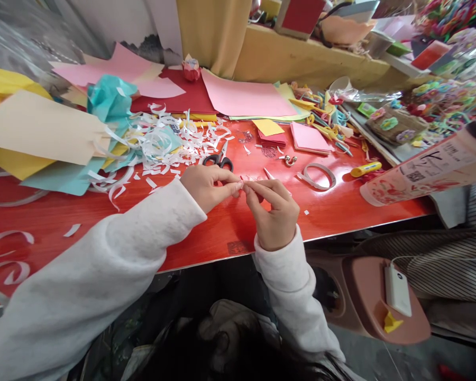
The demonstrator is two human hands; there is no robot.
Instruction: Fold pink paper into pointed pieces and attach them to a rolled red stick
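The step in hand looks like fine fingertip work on a small piece (241, 179), possibly paper, held just above the bench (214, 241), in from its near edge and about midway along it. The left hand (212, 186) and right hand (276, 214) meet there. Each grip is together, thumb against forefinger, seemingly clamped on the piece from its own side; the fingers cover most of it, so its shape and any fold cannot be told.

The next move seems to call for a light, steady pinch, one hand holding while the other turns or presses, since so slight a piece could slip or crease.

Just beyond the left hand, toward the far edge, lie the scissors (219, 159), free of either hand, with a heap of paper scraps (170, 140) behind and to the left. A ring of paper strip (328, 185) lies to the right of the right hand, and a stack of pink paper squares (309, 138) sits nearer the far edge.
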